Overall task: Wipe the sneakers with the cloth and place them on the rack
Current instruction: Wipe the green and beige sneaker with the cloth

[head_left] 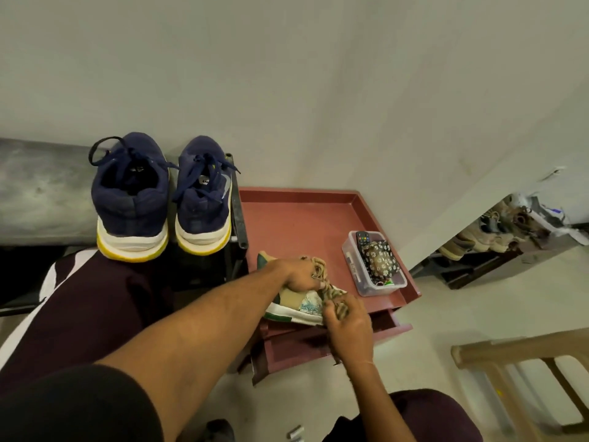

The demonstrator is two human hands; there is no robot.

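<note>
Left hand (299,275), right hand (348,318) on beige-green, white-soled sneaker (294,300)

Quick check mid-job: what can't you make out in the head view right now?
All in the head view:
1) Most of the sneaker: the left hand holding it and the right hand cover its upper.
2) Whether the striped material in the right hand's grip is cloth or laces: the fingers cover it.
3) Detail of the shoes on the far rack: small and blurred.
4) The bottom of the clear box: the floral pouch hides it.
</note>
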